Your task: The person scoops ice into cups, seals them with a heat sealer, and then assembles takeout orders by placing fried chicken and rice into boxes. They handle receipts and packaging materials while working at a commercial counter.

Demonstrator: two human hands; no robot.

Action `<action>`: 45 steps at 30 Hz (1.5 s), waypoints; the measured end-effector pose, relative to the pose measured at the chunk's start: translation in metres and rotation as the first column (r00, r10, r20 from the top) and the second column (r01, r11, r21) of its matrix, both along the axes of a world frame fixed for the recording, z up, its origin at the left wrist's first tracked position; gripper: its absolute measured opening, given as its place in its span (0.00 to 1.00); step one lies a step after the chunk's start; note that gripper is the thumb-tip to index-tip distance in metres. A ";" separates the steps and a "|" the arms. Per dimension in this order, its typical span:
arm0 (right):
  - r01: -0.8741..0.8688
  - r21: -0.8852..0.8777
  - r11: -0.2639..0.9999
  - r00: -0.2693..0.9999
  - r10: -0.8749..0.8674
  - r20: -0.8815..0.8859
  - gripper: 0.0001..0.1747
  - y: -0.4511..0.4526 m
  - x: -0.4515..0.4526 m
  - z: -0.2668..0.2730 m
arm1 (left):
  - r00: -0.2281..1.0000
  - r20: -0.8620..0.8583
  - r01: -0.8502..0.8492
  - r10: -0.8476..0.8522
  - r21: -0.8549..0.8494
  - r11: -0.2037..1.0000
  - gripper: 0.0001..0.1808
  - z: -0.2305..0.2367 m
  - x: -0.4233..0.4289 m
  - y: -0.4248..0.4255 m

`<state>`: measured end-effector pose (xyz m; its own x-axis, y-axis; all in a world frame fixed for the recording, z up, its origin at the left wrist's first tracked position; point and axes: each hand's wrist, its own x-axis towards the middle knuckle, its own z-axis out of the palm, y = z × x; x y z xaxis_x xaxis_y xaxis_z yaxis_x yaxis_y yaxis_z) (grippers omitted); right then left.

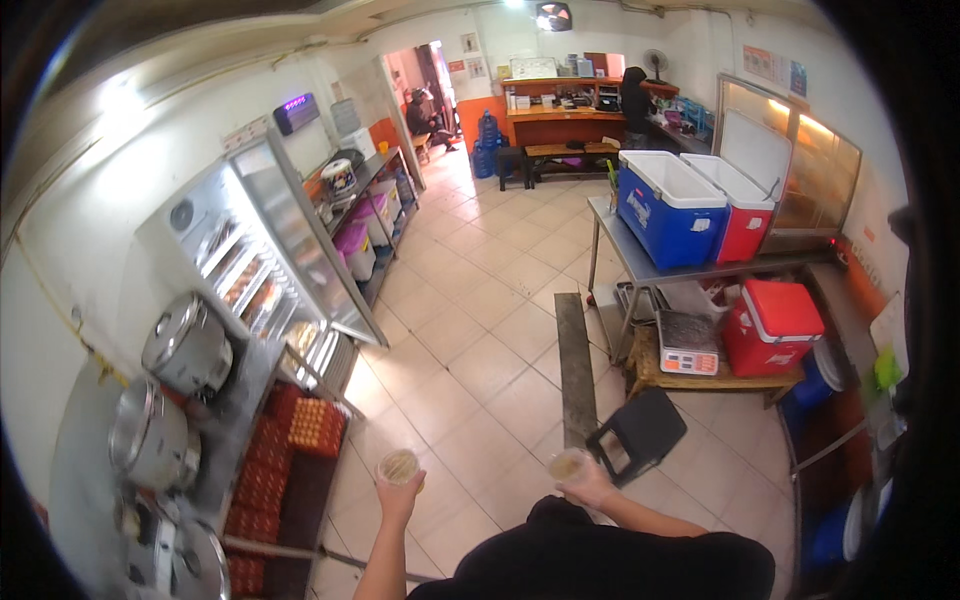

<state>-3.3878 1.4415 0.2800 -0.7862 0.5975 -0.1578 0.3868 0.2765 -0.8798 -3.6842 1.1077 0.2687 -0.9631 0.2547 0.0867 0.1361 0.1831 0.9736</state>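
In my left hand [400,495] is a round, clear plastic container [398,466] with a lid and pale contents, held upright over the tiled floor. A similar clear container [568,466] with yellowish contents is gripped in my right hand [592,489], near the middle of the view. The two containers are apart from each other, both in front of my dark-clothed torso. Beyond the right hand, a black plastic stool [646,427] lies tipped on the floor. What exactly is inside the containers cannot be told.
At left, an upright display fridge [240,262] has its glass door [296,232] swung out. Rice cookers [187,345] stand above egg trays [315,427]. At right are coolers [667,210] on a steel table and a scale [688,341]. Two people [636,105] are farther off.
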 end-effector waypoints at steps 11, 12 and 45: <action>0.069 -0.207 0.976 0.992 -0.089 -0.089 0.42 0.215 -0.346 -0.041 | 0.986 -0.165 0.023 -0.002 0.125 0.992 0.40 0.097 -0.412 0.270; 0.059 -0.174 0.983 0.996 -0.069 -0.049 0.44 0.236 -0.389 -0.038 | 0.965 -0.262 0.035 -0.027 0.027 0.999 0.40 0.103 -0.442 0.281; 0.327 -0.353 0.876 0.842 -0.440 -0.313 0.50 0.785 -1.136 -0.054 | 0.904 0.051 -0.407 0.425 -0.210 0.889 0.41 0.095 -1.174 0.531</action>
